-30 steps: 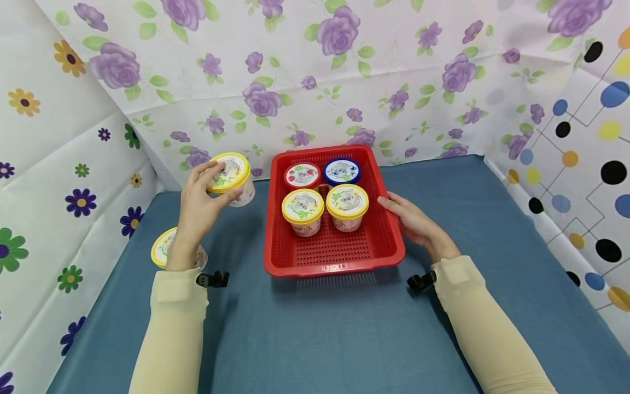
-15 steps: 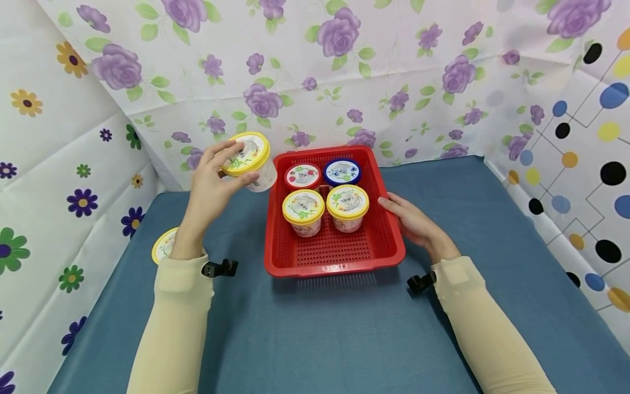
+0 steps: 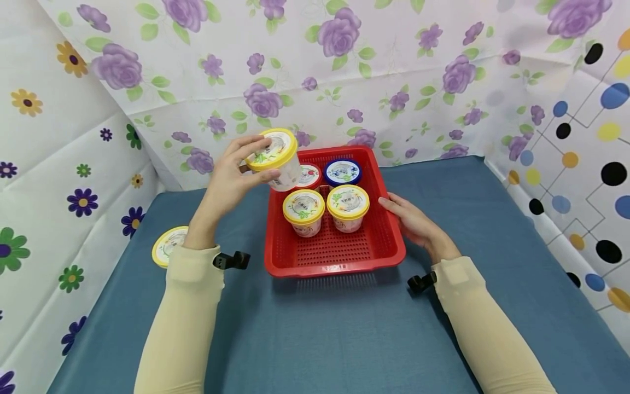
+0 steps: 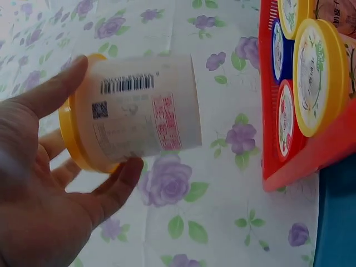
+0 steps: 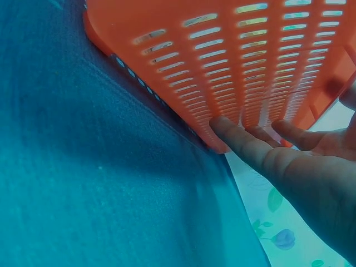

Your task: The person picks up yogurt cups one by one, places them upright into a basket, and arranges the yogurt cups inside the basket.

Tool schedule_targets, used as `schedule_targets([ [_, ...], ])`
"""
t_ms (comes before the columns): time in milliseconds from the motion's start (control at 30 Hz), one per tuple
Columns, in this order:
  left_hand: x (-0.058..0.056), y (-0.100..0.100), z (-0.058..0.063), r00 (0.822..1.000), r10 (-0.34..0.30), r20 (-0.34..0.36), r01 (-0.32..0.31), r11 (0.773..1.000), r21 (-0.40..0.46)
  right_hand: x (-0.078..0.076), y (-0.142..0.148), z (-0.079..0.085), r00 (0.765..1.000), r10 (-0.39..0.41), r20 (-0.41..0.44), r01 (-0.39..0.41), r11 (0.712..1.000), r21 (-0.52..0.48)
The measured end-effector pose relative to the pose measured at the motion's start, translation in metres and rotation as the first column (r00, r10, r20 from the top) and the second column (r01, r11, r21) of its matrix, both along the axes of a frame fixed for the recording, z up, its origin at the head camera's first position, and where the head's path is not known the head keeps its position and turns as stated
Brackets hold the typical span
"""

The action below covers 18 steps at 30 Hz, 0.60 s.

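My left hand (image 3: 228, 178) grips a tub with a yellow lid (image 3: 285, 174) by its lid end, tilted and held up over the back left corner of a red plastic basket (image 3: 339, 268). In the left wrist view, the tub's side (image 4: 142, 111) shows a barcode and red print. Inside the basket stand two yellow-lidded tubs (image 3: 347, 203) in front, with a blue-lidded tub (image 3: 342, 172) and a partly hidden red-lidded tub (image 3: 309, 175) behind. My right hand (image 3: 413, 219) holds the basket's right side, thumb at the rim; its fingers (image 5: 250, 147) lie against the slotted wall.
Another yellow-lidded tub (image 3: 169, 246) stands on the blue cloth (image 3: 315, 339) at the left, partly behind my left forearm. Flower-patterned sheeting (image 3: 315, 71) rises behind the basket, and a dotted sheet (image 3: 581, 180) hangs at the right.
My left hand has carried the yellow-lidded tub up and to the right, from left of the basket to over its back left corner. My right hand and the basket have stayed put.
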State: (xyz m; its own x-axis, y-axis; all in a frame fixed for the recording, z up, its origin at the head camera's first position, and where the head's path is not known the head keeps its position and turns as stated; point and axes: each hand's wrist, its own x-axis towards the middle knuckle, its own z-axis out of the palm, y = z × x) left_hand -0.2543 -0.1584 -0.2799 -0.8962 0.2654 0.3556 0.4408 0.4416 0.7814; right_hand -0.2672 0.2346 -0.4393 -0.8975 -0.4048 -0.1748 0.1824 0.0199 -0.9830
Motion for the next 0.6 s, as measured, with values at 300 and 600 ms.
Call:
schedule_targets([
  [300,-0.009,0.026,0.003,0.983,-0.179,-0.027,0.177,0.982,-0.070,0.001,0.001,-0.001,1.000,-0.009,-0.013,0.009,1.000,0.014],
  [600,-0.013,0.035,0.004,0.942,-0.328,0.073,0.336,0.928,-0.159,-0.001,-0.001,-0.003,1.000,-0.011,-0.013,0.011,1.000,0.021],
])
